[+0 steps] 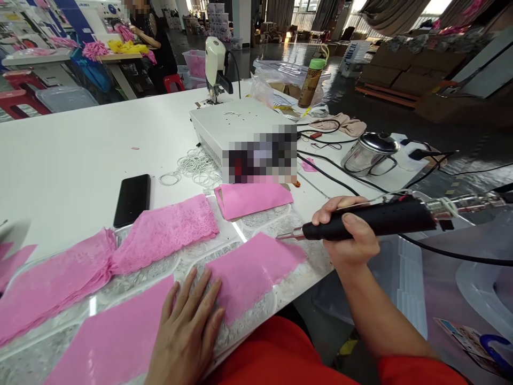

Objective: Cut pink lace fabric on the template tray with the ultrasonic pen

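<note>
Pink cloth (252, 275): flat, along the surface's (72, 155) near edge.
Right hand (352, 247): grasping a black tool (393, 218), tip by the cloth's far edge.
Left hand (188, 321): spread flat, gripping nothing, at the cloth's left edge.

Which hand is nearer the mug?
Right. The right hand is in front of the mug, gripping the black tool; the left hand lies farther left, on pink cloth.

Can read only "JUKI" (85, 4) on sewing machine (100, 9), top left; can't make out blue lettering (353, 54) on white carton (358, 48).
</note>
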The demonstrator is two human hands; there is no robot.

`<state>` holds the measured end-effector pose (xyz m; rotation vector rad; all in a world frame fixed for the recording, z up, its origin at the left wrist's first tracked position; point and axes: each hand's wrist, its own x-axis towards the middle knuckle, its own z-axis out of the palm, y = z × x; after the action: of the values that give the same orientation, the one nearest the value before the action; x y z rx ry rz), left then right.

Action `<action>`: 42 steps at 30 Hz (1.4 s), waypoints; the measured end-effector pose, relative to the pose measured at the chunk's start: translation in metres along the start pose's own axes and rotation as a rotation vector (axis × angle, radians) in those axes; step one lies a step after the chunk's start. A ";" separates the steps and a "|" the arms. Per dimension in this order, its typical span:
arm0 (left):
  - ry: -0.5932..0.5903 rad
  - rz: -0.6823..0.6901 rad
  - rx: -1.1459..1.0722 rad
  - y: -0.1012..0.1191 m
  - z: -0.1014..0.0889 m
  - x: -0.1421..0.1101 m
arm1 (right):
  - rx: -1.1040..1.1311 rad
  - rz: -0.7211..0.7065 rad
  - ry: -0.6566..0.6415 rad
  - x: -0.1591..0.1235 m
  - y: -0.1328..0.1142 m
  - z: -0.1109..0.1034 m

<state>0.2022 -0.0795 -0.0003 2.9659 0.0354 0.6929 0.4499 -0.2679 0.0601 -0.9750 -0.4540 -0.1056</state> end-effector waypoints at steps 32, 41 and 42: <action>0.009 0.033 -0.012 -0.002 0.000 0.002 | -0.145 -0.024 0.121 -0.005 -0.029 -0.040; 0.001 0.031 -0.007 -0.002 0.000 0.002 | -0.113 -0.017 0.086 -0.007 -0.025 -0.040; 0.000 0.030 -0.007 -0.002 0.000 0.002 | -0.109 -0.018 0.082 -0.007 -0.025 -0.040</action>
<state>0.2043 -0.0777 0.0006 2.9653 -0.0112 0.6949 0.4495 -0.3154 0.0572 -1.0692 -0.3846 -0.1877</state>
